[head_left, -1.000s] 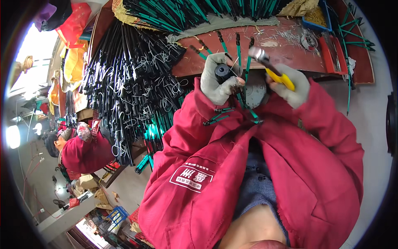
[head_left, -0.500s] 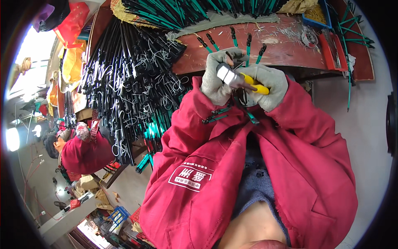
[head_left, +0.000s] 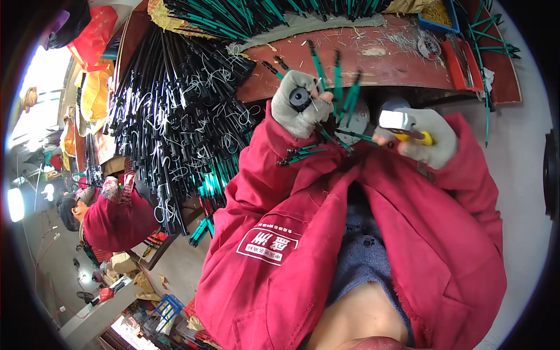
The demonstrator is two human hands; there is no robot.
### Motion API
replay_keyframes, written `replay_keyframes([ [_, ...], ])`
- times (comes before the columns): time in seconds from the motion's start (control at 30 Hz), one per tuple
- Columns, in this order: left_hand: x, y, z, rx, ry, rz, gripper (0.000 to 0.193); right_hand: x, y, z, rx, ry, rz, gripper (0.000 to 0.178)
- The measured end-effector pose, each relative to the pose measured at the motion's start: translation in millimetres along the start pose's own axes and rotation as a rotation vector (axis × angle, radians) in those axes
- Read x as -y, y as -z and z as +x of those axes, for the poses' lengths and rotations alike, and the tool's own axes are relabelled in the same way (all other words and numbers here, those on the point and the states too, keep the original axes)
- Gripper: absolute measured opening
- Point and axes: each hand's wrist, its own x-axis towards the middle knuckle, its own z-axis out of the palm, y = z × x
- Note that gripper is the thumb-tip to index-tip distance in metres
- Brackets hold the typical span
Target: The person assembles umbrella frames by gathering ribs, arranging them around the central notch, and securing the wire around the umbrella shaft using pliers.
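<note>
My left hand (head_left: 302, 108), in a pale knit glove, is closed round a black round hub (head_left: 300, 98) with a hole in its middle. Green rods with black ends (head_left: 338, 76) fan out beside and behind this hand, like the ribs of an umbrella frame; how they join the hub is hidden. To the right, my right hand (head_left: 430, 140), gloved likewise, is closed round a hammer-like tool (head_left: 398, 120) with a shiny block head, brown shaft and yellow grip. The tool is apart from the hub. A pale metal disc (head_left: 357, 121) shows between the hands.
A large heap of black rods with white cords (head_left: 175, 116) lies at left. The red-brown table (head_left: 361, 73) bears green rods (head_left: 274, 17), a blue box (head_left: 438, 17) and a red tray (head_left: 461, 67). Another person (head_left: 119, 216) sits at far left.
My right hand has moved right and slightly down with the tool, away from my left hand. The left hand has turned, bringing the black hub into view, and the green rods have shifted.
</note>
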Motion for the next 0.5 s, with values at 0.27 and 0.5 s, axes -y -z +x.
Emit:
replay_keyframes([
  [0.27, 11.4, -2.9, 3.9, 0.191, -0.15, 0.072, 0.058, -8.9, 26.4, -6.4, -0.121, -0.645, 0.431, 0.027],
  [0.5, -0.2, -19.6, 5.3, 0.173, -0.053, 0.122, 0.059, -1.8, 18.9, 14.2, 0.033, -0.342, -0.578, 0.04],
])
